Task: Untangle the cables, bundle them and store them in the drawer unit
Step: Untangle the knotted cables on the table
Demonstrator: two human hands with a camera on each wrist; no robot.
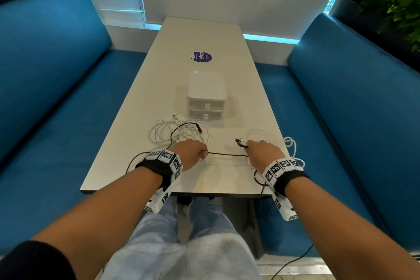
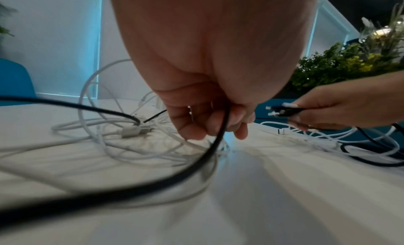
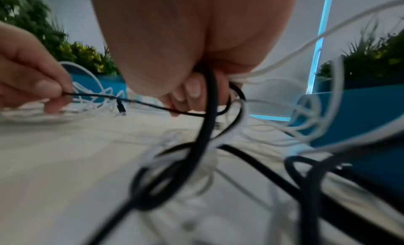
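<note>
Left hand (image 1: 192,151): fingers curled round the black cable (image 1: 227,155), low over the tabletop (image 1: 204,36). Right hand (image 1: 264,152): clenched on the same cable near its plug ends, with white cable strands caught in the grip too. Short black span stretched between the hands. White cable tangle (image 1: 179,130) lies just beyond the left hand, black cable threaded through it; more white loops (image 1: 293,145) by the right hand at the table edge. Drawer unit (image 1: 206,95) behind the tangle, both drawers closed.

Judgement: untangling stage. Feed the black cable out slowly, lift rather than tug, or the white loops will cinch.
</note>
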